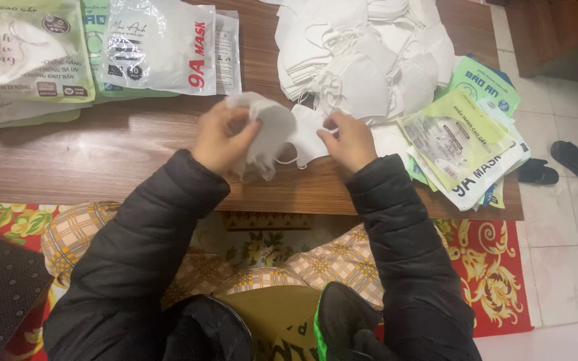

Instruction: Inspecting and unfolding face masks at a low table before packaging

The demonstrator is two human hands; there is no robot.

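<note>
White face masks [282,137] were in both hands, just above the near edge of the brown wooden table [102,150]. The left hand [222,137] was curled around a small stack of them and held it tight. The right hand [350,140] pinched the other side of the masks with its fingers closed on the cloth. A big loose pile of masks [362,60] lay right behind the hands. Filled mask bags [102,47] sat on the far left of the table, and flat empty bags [466,144] lay in a heap on the right, near the right hand. Two black slippers [556,166] were on the tiled floor past the table. It looked like the person was lining up a little bundle of masks. The next move would need the edges kept even and the ear loops tucked in, so the bundle stayed neat and did not slip apart.
</note>
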